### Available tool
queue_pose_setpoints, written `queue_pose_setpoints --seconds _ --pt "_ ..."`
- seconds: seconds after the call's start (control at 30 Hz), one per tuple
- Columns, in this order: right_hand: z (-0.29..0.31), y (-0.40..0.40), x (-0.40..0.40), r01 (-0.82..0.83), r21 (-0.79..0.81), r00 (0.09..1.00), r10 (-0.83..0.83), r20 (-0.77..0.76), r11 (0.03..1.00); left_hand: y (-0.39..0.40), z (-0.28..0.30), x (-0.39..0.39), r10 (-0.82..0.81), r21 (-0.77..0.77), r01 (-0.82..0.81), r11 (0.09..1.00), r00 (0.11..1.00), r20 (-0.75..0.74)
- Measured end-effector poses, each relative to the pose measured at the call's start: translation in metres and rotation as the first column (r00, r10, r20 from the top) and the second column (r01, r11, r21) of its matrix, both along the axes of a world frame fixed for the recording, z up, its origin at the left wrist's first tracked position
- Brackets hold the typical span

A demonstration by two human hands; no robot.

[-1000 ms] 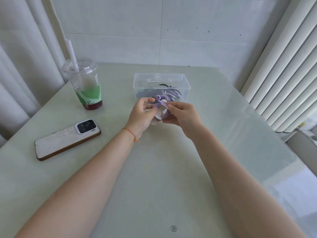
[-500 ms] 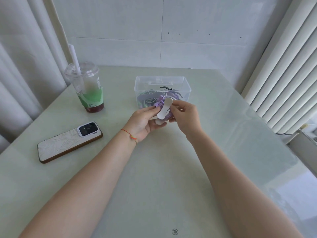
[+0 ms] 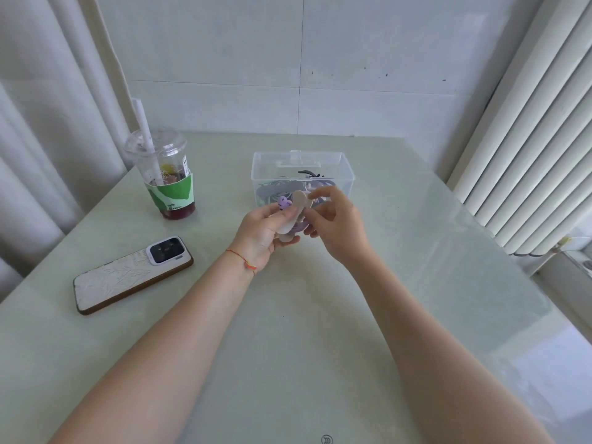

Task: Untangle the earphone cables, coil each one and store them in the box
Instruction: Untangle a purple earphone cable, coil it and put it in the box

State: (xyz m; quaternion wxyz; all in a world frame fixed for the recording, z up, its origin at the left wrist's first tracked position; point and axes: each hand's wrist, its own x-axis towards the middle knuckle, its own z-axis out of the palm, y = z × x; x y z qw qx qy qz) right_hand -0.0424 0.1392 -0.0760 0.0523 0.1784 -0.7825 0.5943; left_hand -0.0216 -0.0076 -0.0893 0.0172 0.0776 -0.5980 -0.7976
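Both hands meet just in front of a clear plastic box (image 3: 347, 174) at the table's middle. My left hand (image 3: 261, 233) grips a coiled purple earphone cable (image 3: 298, 226) together with a pale beige strap (image 3: 294, 213) that runs across the coil. A small purple earbud (image 3: 283, 202) sticks up above my left thumb. My right hand (image 3: 336, 224) pinches the strap's upper end with thumb and forefinger. Inside the box lie other coiled cables (image 3: 288, 187), grey, purple and black, partly hidden by my hands.
A plastic cup (image 3: 166, 174) with a straw, green sleeve and dark drink stands at the back left. A phone (image 3: 133, 274) in a white case lies face down at the left. Curtains hang on the left, vertical blinds on the right.
The beige strap has been swung upright across the purple coil and my right hand now pinches its top end. Both hands have risen slightly toward the box.
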Motion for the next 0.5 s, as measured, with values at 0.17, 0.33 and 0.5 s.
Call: queue_pose_setpoints --seconds 0.17,0.33,0.5 --pt "0.014 0.009 -0.003 -0.044 0.082 0.976 0.025 0.218 0.996 0.001 0.003 -0.004 0.139 -0.251 -0.144 0.957 0.99 -0.039" --pt "0.024 0.016 -0.011 -0.123 0.024 0.962 0.113 0.247 0.992 0.0 0.012 -0.002 0.069 -0.26 -0.087 0.962 0.995 -0.078" --pt "0.027 0.024 -0.018 -0.219 -0.267 0.877 0.31 0.367 0.938 -0.014 0.017 0.0 -0.158 0.055 0.165 0.985 0.981 -0.115"
